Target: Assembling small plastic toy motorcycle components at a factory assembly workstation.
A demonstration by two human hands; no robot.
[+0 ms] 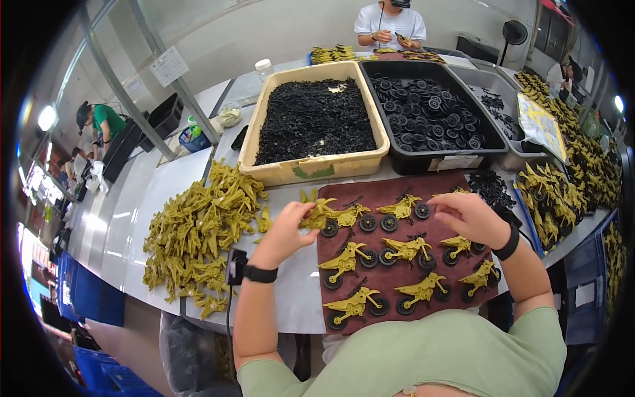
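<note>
My left hand (pixel 286 233) grips a few yellow toy motorcycle bodies (pixel 319 213) at the left edge of a maroon mat (pixel 390 259). Over the mat's far right corner, my right hand (pixel 471 216) has bent fingers at another yellow motorcycle body (pixel 458 190), which it partly hides. Rows of toy motorcycles lie on the mat, each a yellow body with black wheels, such as this one (pixel 422 288) in the near row. A loose pair of black wheels (pixel 368 223) sits between the far-row bikes. Left of the mat, a heap of yellow bodies (pixel 198 228) spreads over the table.
Beyond the mat stand a cream bin (pixel 248 162) of small black parts and a black bin (pixel 397 159) of wheels. Black parts (pixel 491 188) and a tray of yellow bikes (pixel 549 198) lie at right. A co-worker (pixel 390 26) sits across the table.
</note>
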